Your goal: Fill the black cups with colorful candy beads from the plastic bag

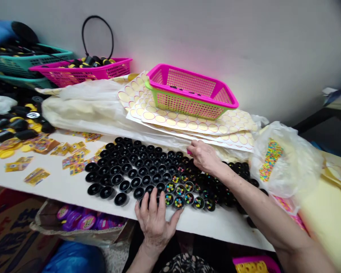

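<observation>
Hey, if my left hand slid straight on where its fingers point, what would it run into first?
Most likely the empty black cups just beyond the fingertips of your left hand. They look close enough to be touching, though depth is hard to judge.

We see glossy black plastic cups [125, 186] on a smooth, pale tabletop [74, 189], with shiny printed packets [36, 176] at left. On the far side, we find mesh-walled pink plastic in one basket [184, 80], flat paper sheets [159, 123] and a matt wall [272, 49]. We note crinkled, translucent plastic in the bag [298, 159] at right and dull cardboard in the box [14, 231] at near left.
</observation>
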`<state>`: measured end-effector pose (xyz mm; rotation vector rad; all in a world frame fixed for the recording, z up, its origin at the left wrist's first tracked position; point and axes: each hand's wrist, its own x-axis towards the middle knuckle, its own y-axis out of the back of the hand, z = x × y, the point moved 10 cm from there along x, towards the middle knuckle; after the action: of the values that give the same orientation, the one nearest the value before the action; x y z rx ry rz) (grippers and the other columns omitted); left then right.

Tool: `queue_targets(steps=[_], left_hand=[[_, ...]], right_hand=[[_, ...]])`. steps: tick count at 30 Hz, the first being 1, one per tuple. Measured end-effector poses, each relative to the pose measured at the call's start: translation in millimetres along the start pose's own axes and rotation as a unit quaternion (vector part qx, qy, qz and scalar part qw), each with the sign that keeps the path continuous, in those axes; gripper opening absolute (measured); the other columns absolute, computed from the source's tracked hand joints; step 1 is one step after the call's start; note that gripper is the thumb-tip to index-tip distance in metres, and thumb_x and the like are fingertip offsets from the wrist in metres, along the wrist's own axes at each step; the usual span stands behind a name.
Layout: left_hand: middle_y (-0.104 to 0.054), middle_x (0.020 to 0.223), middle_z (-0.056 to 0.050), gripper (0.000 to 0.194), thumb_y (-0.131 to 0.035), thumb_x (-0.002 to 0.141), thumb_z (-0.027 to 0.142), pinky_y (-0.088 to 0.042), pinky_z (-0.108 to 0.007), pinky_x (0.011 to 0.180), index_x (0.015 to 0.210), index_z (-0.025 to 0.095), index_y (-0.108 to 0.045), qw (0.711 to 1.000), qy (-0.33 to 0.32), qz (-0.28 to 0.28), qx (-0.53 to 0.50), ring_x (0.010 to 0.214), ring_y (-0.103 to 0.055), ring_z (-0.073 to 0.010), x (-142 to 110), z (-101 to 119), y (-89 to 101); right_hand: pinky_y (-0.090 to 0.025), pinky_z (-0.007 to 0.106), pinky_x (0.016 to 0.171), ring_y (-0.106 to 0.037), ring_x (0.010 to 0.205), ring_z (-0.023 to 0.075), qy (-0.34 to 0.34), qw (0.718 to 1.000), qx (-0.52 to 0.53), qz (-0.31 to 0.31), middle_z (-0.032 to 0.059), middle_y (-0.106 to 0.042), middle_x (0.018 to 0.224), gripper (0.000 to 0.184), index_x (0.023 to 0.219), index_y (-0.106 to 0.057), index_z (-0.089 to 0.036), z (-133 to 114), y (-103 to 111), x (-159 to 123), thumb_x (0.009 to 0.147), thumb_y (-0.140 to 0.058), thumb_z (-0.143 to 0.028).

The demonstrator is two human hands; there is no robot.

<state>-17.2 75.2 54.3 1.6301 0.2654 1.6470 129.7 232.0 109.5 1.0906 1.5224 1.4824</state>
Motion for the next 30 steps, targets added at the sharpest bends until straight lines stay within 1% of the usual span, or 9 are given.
queue_targets(steps=[2, 5, 8, 9, 11, 13, 17, 22, 30], left_hand=[[-0.057, 0.114, -0.022, 0.080, -0.071, 0.063, 0.053, -0.033, -0.053, 0.094, 0.126, 0.011, -0.047, 1.000, -0.007, 0.012, -0.002, 0.114, -0.044, -0.0363, 1, -1, 0.3], [-0.057, 0.115, -0.022, 0.084, -0.072, 0.060, 0.055, -0.035, -0.053, 0.093, 0.128, 0.013, -0.047, 0.999, -0.014, 0.033, -0.006, 0.115, -0.044, -0.0366, 2, -2, -2.3], [-0.057, 0.117, -0.022, 0.090, -0.074, 0.056, 0.057, -0.034, -0.055, 0.094, 0.129, 0.013, -0.046, 0.999, -0.014, 0.042, -0.010, 0.115, -0.044, -0.0379, 2, -4, -8.3], [-0.057, 0.118, -0.022, 0.091, -0.074, 0.055, 0.057, -0.034, -0.055, 0.094, 0.130, 0.014, -0.045, 0.999, -0.011, 0.043, -0.010, 0.116, -0.044, -0.0381, 1, -4, -9.6], [-0.057, 0.118, -0.022, 0.092, -0.073, 0.055, 0.058, -0.034, -0.056, 0.094, 0.131, 0.015, -0.044, 0.999, -0.007, 0.043, -0.008, 0.116, -0.044, -0.0384, 1, -5, -10.9], [-0.057, 0.118, -0.022, 0.093, -0.073, 0.055, 0.058, -0.034, -0.056, 0.094, 0.132, 0.015, -0.044, 0.999, -0.008, 0.045, -0.005, 0.116, -0.044, -0.0386, 1, -4, -9.9], [-0.056, 0.118, -0.022, 0.094, -0.074, 0.055, 0.057, -0.036, -0.055, 0.093, 0.132, 0.014, -0.043, 0.998, -0.010, 0.055, -0.003, 0.116, -0.045, -0.0393, 3, -1, -7.0], [-0.056, 0.119, -0.022, 0.093, -0.074, 0.056, 0.057, -0.037, -0.055, 0.092, 0.133, 0.015, -0.043, 0.999, -0.008, 0.051, 0.000, 0.116, -0.045, -0.0396, 4, -1, -6.8], [-0.056, 0.119, -0.022, 0.092, -0.072, 0.057, 0.058, -0.036, -0.054, 0.092, 0.133, 0.015, -0.042, 0.999, -0.012, 0.052, 0.000, 0.117, -0.044, -0.0384, 6, 2, -7.0]], right_hand=[[-0.038, 0.027, 0.073, -0.052, 0.086, 0.0178, -0.041, 0.990, 0.119, 0.071, 0.0063, -0.058, 0.090, 0.020, 0.091, -0.063, -0.018, 27, 15, -27, 0.083, -0.045, -0.016], [-0.042, 0.027, 0.075, -0.055, 0.082, 0.0154, -0.117, 0.928, 0.292, 0.199, 0.0030, -0.060, 0.088, 0.018, 0.095, -0.062, -0.019, 90, 29, -87, 0.081, -0.052, -0.025], [-0.044, 0.028, 0.074, -0.057, 0.079, 0.0164, -0.281, 0.864, 0.290, 0.301, 0.0037, -0.063, 0.085, 0.023, 0.094, -0.062, -0.017, 177, 31, -162, 0.078, -0.054, -0.030], [-0.044, 0.028, 0.073, -0.057, 0.079, 0.0173, -0.349, 0.857, 0.239, 0.296, 0.0045, -0.064, 0.084, 0.023, 0.093, -0.063, -0.016, 204, 29, -183, 0.078, -0.053, -0.030], [-0.043, 0.030, 0.072, -0.058, 0.082, 0.0200, -0.457, 0.854, 0.119, 0.221, 0.0070, -0.065, 0.083, 0.022, 0.088, -0.065, -0.015, 248, 23, -210, 0.077, -0.049, -0.027], [-0.041, 0.031, 0.073, -0.059, 0.088, 0.0234, -0.500, 0.855, 0.046, 0.134, 0.0102, -0.066, 0.084, 0.019, 0.080, -0.066, -0.015, 276, 15, -217, 0.073, -0.050, -0.020], [-0.040, 0.032, 0.075, -0.059, 0.093, 0.0268, -0.487, 0.865, 0.070, 0.098, 0.0142, -0.066, 0.082, 0.013, 0.066, -0.065, -0.014, 296, 1, -200, 0.060, -0.055, -0.009], [-0.041, 0.027, 0.069, -0.058, 0.076, 0.0194, -0.416, 0.879, 0.196, 0.130, 0.0032, -0.063, 0.065, 0.007, 0.060, -0.062, -0.016, 292, -20, -186, 0.056, -0.057, -0.014], [-0.048, 0.029, 0.065, -0.057, 0.065, 0.0140, -0.360, 0.795, 0.378, 0.309, 0.0019, -0.063, 0.071, 0.032, 0.079, -0.063, -0.014, 288, -9, -219, 0.057, -0.065, -0.037]])
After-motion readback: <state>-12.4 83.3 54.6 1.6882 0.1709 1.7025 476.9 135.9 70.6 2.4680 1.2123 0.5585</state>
